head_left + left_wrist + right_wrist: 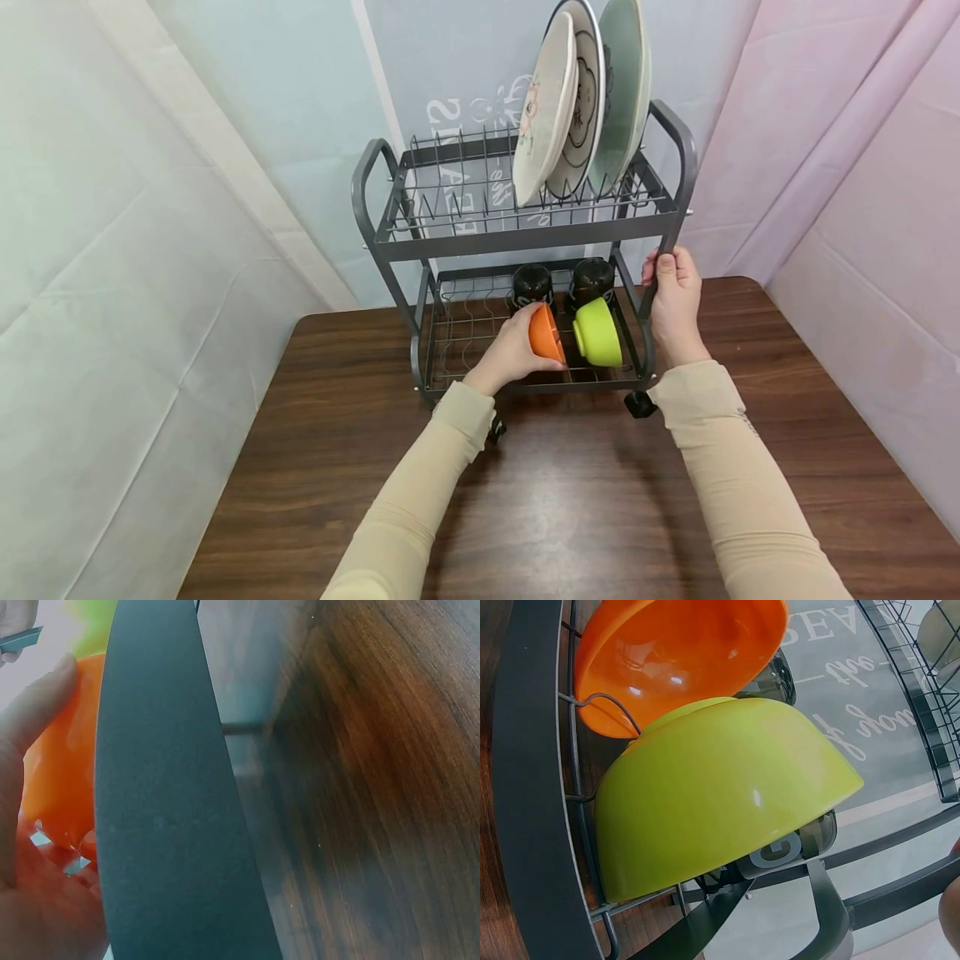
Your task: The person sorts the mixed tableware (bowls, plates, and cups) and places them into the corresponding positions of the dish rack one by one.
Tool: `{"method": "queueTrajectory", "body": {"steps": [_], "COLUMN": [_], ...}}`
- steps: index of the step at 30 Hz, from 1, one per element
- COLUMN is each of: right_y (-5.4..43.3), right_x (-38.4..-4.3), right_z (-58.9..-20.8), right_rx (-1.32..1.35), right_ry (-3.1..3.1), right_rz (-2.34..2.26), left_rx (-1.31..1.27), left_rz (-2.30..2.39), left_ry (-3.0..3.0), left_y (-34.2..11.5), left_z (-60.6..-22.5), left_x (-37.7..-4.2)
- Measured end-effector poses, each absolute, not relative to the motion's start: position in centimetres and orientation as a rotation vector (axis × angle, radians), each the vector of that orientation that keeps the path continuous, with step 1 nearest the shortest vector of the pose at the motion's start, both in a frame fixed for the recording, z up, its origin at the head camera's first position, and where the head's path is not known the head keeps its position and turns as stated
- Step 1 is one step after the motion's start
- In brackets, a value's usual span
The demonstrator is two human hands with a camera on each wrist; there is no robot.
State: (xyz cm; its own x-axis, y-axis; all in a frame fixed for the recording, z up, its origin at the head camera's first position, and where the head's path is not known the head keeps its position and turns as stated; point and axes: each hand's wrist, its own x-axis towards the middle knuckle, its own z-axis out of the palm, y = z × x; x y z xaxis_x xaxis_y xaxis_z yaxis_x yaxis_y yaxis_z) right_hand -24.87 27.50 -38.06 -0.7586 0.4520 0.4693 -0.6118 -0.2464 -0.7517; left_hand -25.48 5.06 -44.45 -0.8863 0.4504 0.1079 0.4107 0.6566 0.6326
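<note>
My left hand (517, 346) grips an orange bowl (545, 335) in the lower tier of a dark metal dish rack (517, 242). The bowl is tipped on its side, and the right wrist view shows its glossy inside. Just right of it, a lime green bowl (597, 333) also stands on its side in the lower tier. My right hand (676, 300) holds the rack's right upright, fingers wrapped round the bar. In the left wrist view the thumb lies along the orange bowl (64, 765), partly hidden by the rack's front rail (169, 787).
Several plates (543, 117) stand on edge in the upper tier's right half. Two black cups (532, 285) sit behind the bowls. The rack stands on a brown wooden table (555, 500), against pale sheeting (187, 167) at the back and sides.
</note>
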Motion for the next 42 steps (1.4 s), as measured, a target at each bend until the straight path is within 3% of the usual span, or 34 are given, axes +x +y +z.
{"method": "queueTrajectory", "body": {"steps": [21, 42], "right_y": [27.5, 27.5], "right_x": [-24.7, -24.6], "right_z": [-38.1, -38.1], "right_rx": [0.204, 0.2], "right_ry": [-1.359, -1.351], "right_rz": [2.048, 2.045], "left_rx": [0.709, 0.671], "left_rz": [1.066, 0.794], "left_ry": [2.777, 2.944], "left_y": [5.1, 4.9], "left_z": [-44.1, -44.3], "left_x": [-24.9, -23.4]}}
